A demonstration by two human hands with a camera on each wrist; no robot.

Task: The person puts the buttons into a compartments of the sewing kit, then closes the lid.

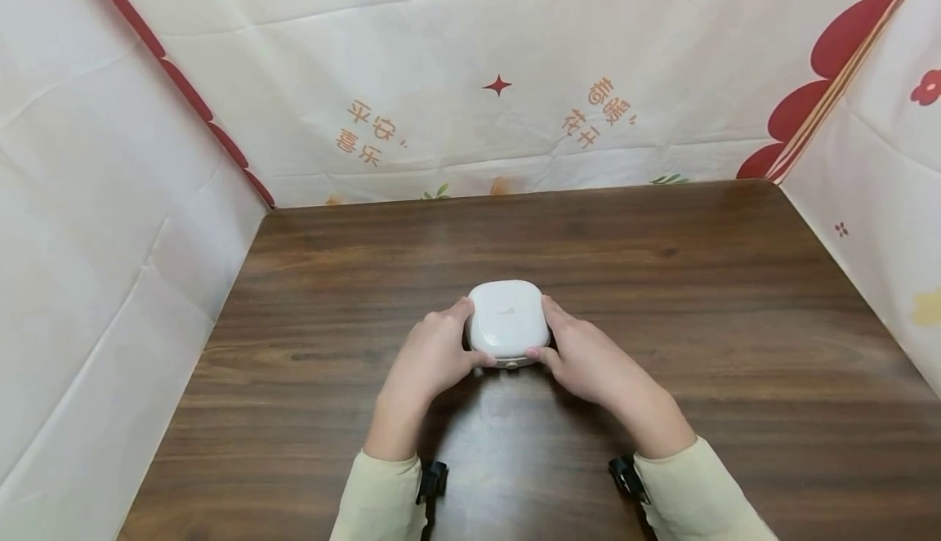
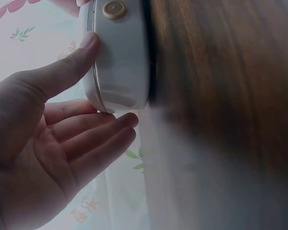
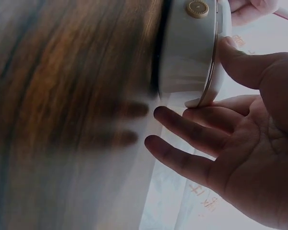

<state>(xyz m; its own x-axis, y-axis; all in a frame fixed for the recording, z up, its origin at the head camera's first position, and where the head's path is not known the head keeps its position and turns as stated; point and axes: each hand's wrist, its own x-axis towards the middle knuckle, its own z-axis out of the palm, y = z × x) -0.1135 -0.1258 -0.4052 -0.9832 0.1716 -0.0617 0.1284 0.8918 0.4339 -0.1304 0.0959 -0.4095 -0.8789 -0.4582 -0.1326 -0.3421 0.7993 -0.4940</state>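
Observation:
A white rounded-square box with a lid sits on the brown wooden table. Its front carries a round gold button, and a thin gold line runs along the lid's seam. My left hand grips the box's left side, thumb on the front near the seam and fingers along the side. On the opposite side my right hand holds it likewise, its thumb at the front right. Both wrist views show the lower fingers spread out, some apart from the box. No gap shows between lid and base. What is inside is hidden.
The wooden table reaches back to a white printed cloth hung behind it. More cloth hangs along the left side and the right side. Each sleeve has a black wrist strap.

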